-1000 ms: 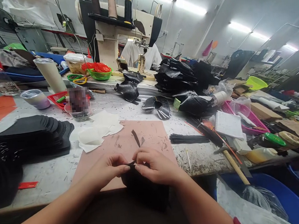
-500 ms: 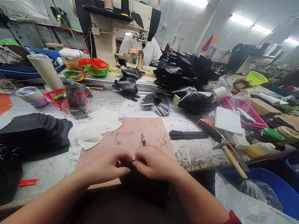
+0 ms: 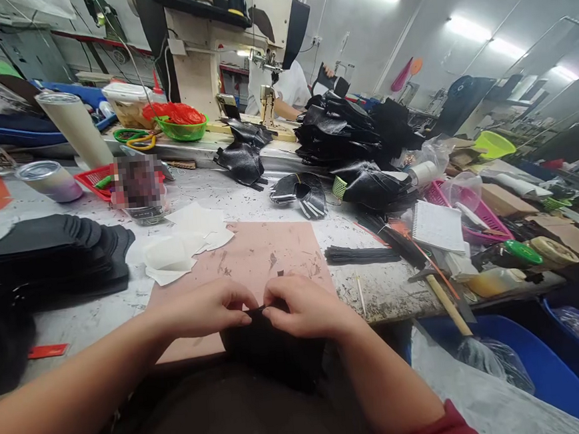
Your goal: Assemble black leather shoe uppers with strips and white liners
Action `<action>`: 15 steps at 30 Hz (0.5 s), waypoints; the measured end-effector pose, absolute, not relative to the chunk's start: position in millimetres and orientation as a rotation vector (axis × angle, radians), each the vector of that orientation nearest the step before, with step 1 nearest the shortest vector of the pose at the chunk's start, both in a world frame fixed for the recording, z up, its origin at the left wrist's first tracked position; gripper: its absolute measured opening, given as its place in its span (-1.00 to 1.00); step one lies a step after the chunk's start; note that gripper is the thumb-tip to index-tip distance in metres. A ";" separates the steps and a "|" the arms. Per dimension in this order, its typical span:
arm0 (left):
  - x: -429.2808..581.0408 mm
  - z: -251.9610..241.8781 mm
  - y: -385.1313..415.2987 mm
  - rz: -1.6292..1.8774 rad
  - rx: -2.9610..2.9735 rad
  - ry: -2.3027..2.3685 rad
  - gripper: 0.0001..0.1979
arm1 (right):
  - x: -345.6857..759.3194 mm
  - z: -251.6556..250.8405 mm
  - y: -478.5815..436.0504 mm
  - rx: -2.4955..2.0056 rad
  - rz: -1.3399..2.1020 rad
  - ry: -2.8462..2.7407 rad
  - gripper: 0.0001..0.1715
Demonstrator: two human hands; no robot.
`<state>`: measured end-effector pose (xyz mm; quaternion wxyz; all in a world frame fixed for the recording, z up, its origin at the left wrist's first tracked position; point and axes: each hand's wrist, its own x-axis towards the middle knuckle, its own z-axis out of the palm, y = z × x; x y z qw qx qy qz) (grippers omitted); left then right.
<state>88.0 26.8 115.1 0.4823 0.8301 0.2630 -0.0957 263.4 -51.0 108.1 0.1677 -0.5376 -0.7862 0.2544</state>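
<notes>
From the head camera, looking down at the near edge of the worktop (image 3: 386, 296), the left hand (image 3: 211, 310) and the right hand (image 3: 301, 306) meet fingertip to fingertip over a black leather piece (image 3: 275, 352) that hangs off that edge toward the person's lap. Both hands are pinched shut on a thin black strip (image 3: 257, 309) at the piece's top rim, thumb against forefinger on each side. Just beyond the knuckles lies a pink cutting mat (image 3: 252, 253), with white paper scraps (image 3: 181, 242) at its far left corner and a bundle of black strips (image 3: 360, 255) off its right side. A hammer (image 3: 446, 301) rests near the right end of the near edge, its handle jutting over the drop. My guess is the strip is narrow enough to slip out of the pinch if either thumb eases, and the piece, mostly unsupported, could slide to the floor. Across the worktop, a stack of black uppers (image 3: 348, 132) and a sewing machine (image 3: 220, 42) stand near the far edge, with another person partly hidden behind.
</notes>
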 end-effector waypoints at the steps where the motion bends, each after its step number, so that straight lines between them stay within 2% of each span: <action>1: 88.9 115.2 27.1 -0.249 2.036 0.635 -0.74 | 262.2 107.8 -51.4 -1.530 0.716 -2.242 -0.93; 6: 96.2 111.9 26.3 -0.186 2.065 0.545 -0.85 | 258.6 108.4 -55.4 -1.549 0.620 -2.264 -0.93; 9: 99.1 107.2 25.6 -0.141 2.016 0.600 -0.79 | 264.6 109.8 -56.8 -1.610 0.632 -2.225 -0.92; 15: 96.4 100.0 23.6 -0.125 1.849 0.742 -0.77 | 284.3 109.6 -55.9 -1.628 0.896 -2.024 -0.88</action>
